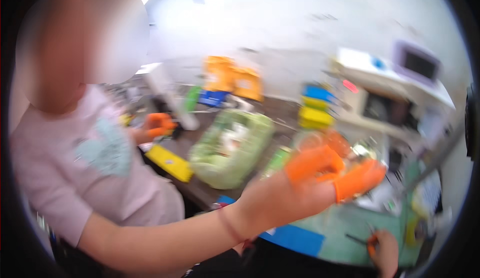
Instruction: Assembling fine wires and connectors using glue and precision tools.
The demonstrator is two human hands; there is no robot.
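My right hand (385, 252) is low at the right, over the green mat (345, 245). Its fingers, with orange on at least one, close round a thin dark tool (356, 239) whose kind is too blurred to tell. Beneath a co-worker's forearm shows a small patch of skin (244, 248), perhaps my left hand; its fingers are hidden. The co-worker's outstretched hand (320, 180), orange covers on its fingers, crosses in front of me beside a shiny, blurred object (364, 150). I cannot tell whether that hand grips it.
A person in a pink shirt (115, 153) stands close at the left, the other orange-tipped hand (157, 125) farther back. On the bench are a green padded basket (217, 170), a yellow box (170, 163), yellow and blue boxes (316, 110) and a blue sheet (297, 240). A shelf (400, 80) holds a purple-framed device (417, 63).
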